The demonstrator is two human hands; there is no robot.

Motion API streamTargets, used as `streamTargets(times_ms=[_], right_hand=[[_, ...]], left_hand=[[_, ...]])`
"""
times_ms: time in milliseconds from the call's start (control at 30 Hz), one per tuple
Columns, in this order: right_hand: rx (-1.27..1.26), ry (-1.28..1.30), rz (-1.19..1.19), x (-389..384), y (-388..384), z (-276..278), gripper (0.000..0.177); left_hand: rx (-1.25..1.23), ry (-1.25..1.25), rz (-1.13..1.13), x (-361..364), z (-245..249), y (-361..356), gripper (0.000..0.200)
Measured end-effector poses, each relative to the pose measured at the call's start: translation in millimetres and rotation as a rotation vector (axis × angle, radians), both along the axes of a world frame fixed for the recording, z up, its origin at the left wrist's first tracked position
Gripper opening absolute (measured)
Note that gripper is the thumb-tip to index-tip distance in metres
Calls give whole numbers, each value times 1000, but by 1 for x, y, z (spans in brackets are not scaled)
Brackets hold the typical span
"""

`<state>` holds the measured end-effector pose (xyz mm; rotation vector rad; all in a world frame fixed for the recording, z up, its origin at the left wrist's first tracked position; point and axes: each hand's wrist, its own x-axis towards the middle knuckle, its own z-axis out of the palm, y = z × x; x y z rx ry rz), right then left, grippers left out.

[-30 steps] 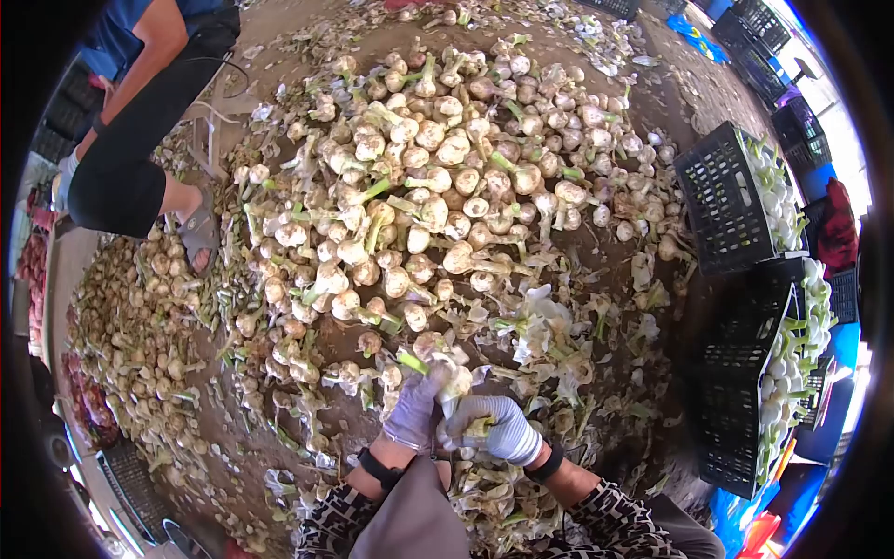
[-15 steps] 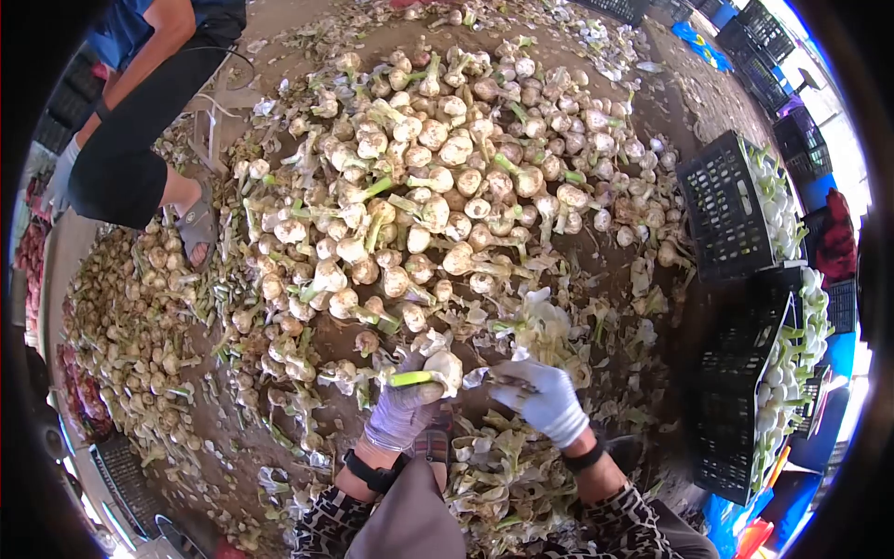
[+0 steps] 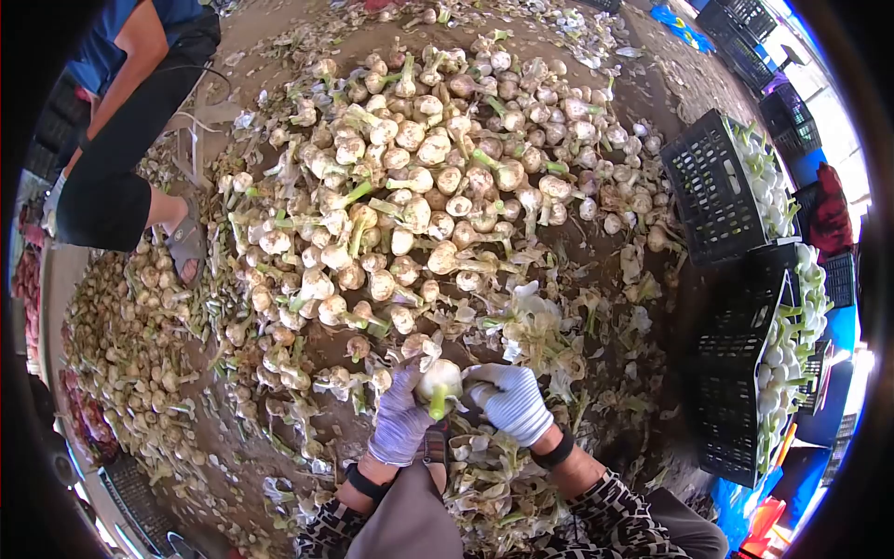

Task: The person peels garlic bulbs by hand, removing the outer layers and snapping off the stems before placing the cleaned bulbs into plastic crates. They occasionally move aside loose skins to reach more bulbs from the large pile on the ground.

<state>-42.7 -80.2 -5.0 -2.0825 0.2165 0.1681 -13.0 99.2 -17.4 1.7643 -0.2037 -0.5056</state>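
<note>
My left hand (image 3: 399, 415), in a pale glove, grips a white garlic bulb (image 3: 440, 380) with its short green stem pointing down toward me. Close against the bulb's right side is my right hand (image 3: 512, 402), also gloved, with its fingers curled and fingertips at the bulb's edge. What those fingertips pinch is too small and covered to make out. Just beyond both hands lies a broad heap of soil-stained garlic bulbs (image 3: 410, 177), many with cut stems. Loose garlic skins (image 3: 531, 326) lie scattered past my right hand.
To the right stand black crates (image 3: 712, 191) filled with trimmed white garlic (image 3: 782, 363). At the upper left a person's bent leg (image 3: 112, 196) and sandaled foot (image 3: 186, 247) border a second garlic pile (image 3: 140, 335). Peelings (image 3: 494, 484) cover the ground by my feet.
The garlic bulb has turned in my left hand, so its stem swings from pointing left to pointing toward me. My right hand has moved left, up to the bulb.
</note>
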Motion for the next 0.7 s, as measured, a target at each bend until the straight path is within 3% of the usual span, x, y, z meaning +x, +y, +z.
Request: streamTargets(times_ms=[67, 100, 167, 200, 267, 333, 400, 467, 500, 567, 600, 700], right_hand=[[496, 251, -125, 1, -8, 4, 17], [496, 251, -126, 1, -8, 3, 17], [385, 139, -21, -1, -6, 1, 17], [187, 111, 26, 3, -4, 9, 16], [75, 72, 58, 3, 0, 4, 16], [-99, -31, 97, 3, 4, 2, 15], [-83, -76, 57, 0, 4, -2, 14], [-73, -97, 4, 0, 2, 4, 11], [-74, -98, 4, 2, 0, 3, 11], [-184, -168, -19, 6, -4, -4, 10], [-208, -176, -5, 10, -7, -7, 10], [-163, -42, 121, 18, -10, -34, 11]], left_hand=[[-27, 107, 45, 1, 3, 0, 63], [-28, 107, 45, 2, 2, 0, 63], [76, 45, 11, 2, -5, 1, 64], [75, 46, 10, 0, -9, -1, 64], [17, -292, 12, -4, -15, -3, 65], [28, -285, 10, -6, -13, -5, 65], [38, -275, 9, -6, -7, -4, 65], [-196, 188, 4, -2, 0, 0, 64], [-197, 187, 4, -3, -9, 4, 64], [-489, 539, -59, -7, -36, 9, 61], [-384, 269, -146, -4, 6, 1, 59], [-405, 348, -189, -7, -7, 1, 58]])
